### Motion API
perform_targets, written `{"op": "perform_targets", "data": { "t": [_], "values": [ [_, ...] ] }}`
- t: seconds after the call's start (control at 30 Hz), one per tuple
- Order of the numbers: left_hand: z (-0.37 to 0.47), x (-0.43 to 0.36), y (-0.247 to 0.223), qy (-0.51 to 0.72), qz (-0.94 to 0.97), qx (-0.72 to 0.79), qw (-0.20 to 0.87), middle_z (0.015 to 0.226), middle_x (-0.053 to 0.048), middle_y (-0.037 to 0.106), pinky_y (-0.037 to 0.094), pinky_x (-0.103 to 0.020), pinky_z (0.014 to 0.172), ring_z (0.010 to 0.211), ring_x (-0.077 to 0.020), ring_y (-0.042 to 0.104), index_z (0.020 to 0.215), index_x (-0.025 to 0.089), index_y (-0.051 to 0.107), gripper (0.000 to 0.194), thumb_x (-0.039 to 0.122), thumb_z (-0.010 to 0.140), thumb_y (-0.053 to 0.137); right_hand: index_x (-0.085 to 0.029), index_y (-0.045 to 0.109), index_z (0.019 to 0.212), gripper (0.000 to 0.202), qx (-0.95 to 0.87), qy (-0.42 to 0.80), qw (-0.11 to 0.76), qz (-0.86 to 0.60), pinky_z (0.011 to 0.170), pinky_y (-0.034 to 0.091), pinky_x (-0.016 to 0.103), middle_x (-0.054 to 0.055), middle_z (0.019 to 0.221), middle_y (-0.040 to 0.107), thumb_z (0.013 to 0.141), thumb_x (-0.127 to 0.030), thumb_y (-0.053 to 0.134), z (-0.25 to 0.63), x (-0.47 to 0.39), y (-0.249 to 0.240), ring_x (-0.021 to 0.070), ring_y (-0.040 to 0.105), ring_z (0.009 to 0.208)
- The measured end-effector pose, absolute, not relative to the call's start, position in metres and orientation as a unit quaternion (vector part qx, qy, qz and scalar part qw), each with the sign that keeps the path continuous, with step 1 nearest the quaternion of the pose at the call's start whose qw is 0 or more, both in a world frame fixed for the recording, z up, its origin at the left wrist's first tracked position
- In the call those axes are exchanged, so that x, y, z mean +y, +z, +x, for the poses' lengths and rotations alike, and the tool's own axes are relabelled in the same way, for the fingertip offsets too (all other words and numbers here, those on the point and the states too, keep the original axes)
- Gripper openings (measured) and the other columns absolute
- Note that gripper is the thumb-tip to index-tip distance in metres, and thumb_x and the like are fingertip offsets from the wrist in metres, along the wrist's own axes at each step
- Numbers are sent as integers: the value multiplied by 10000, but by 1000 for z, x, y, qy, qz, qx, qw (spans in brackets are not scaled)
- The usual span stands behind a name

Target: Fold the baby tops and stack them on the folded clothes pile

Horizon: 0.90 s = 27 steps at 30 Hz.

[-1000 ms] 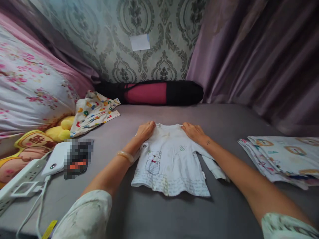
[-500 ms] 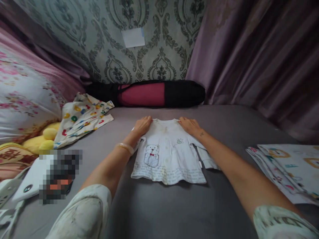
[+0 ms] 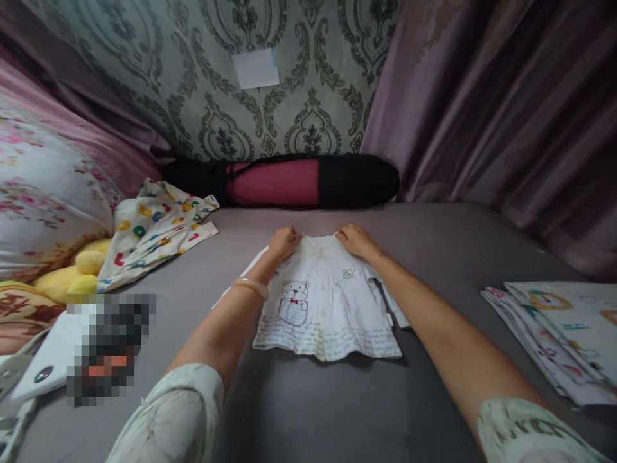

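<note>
A small white baby shirt [image 3: 328, 302] with a bear pocket and a row of buttons lies front up on the grey sheet. Its neckline faces away from me and the hem towards me. My left hand [image 3: 285, 243] is closed on the left shoulder, close to the collar. At the other shoulder my right hand [image 3: 355, 240] pinches the cloth beside the neck. The left sleeve shows partly behind my left forearm, and the right sleeve is partly covered by my right arm.
Folded printed clothes [image 3: 569, 334] lie at the right. On the left are a patterned garment [image 3: 159, 231], a yellow plush toy [image 3: 72, 276], a floral pillow [image 3: 53, 186] and a white power bank [image 3: 48, 360]. A black and red roll bag [image 3: 274, 183] rests along the wall.
Both hands have shifted inward along the shoulders towards the collar. The neckline has narrowed a little, and the left sleeve now shows stretched out beside my left forearm.
</note>
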<state>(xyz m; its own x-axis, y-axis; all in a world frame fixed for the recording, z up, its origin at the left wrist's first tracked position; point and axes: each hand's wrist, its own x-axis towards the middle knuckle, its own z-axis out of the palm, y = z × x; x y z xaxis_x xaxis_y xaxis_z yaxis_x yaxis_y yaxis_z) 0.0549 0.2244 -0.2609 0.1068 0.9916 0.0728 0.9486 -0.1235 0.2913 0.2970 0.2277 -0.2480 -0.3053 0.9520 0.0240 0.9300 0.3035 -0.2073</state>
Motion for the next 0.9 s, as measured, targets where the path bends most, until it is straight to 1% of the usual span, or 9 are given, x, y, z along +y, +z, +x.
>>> {"op": "perform_targets", "data": {
  "t": [0.13,0.27,0.33,0.4,0.5,0.6,0.67,0.73,0.9],
  "values": [
    [63,215,-263,86,736,671,24,1101,-208,643,418,-348,839,1043,-282,594,1133,104,545,401,398,977,321,-150,589,1163,327,-781,68,107,-611,958,384,358,148,1198,616,985,-326,379,290,222,-255,251,552,1125],
    [75,203,-248,48,738,672,-33,1223,-245,549,372,-439,927,1163,-348,498,1173,81,511,383,364,958,370,-171,590,1210,332,-764,128,178,-606,972,407,314,136,1251,598,955,-341,459,310,219,-246,221,549,1157],
    [86,192,-237,38,742,668,-31,1259,-225,524,366,-451,938,1179,-345,480,1219,103,480,381,354,939,416,-189,612,1176,296,-730,156,228,-625,921,451,294,116,1190,638,947,-323,479,333,210,-241,199,593,1093],
    [101,179,-225,39,751,659,-15,1276,-194,522,370,-442,943,1185,-327,482,1252,134,460,382,343,934,429,-185,653,1058,234,-685,192,252,-657,798,507,267,89,1024,696,938,-324,507,362,191,-238,176,655,926],
    [129,157,-214,43,779,624,37,1277,-158,543,385,-425,951,1202,-300,488,1256,165,473,358,327,940,424,-166,659,859,269,-610,255,225,-716,572,513,221,56,765,696,931,-389,526,401,147,-237,128,643,628],
    [159,134,-209,27,805,585,94,1275,-140,555,407,-420,944,1211,-293,493,1236,174,503,344,325,932,447,-165,643,749,338,-581,283,164,-745,480,485,217,47,640,660,896,-458,563,424,104,-237,115,594,518],
    [177,118,-209,18,812,572,118,1274,-142,559,420,-415,939,1204,-295,502,1223,165,518,345,327,923,464,-164,652,741,337,-593,283,125,-743,473,479,230,50,643,660,838,-485,633,429,85,-236,124,586,515],
    [191,102,-210,18,813,567,131,1268,-149,562,429,-401,937,1198,-291,509,1211,152,524,343,320,917,472,-156,672,781,313,-620,274,94,-729,490,472,239,52,687,671,784,-468,694,427,76,-235,134,595,548],
    [207,66,-226,49,809,566,151,1250,-162,560,424,-356,966,1204,-261,506,1175,120,522,316,284,909,480,-139,682,941,267,-671,268,42,-690,571,453,236,47,837,688,747,-319,718,418,80,-226,159,627,713]
  ]
}}
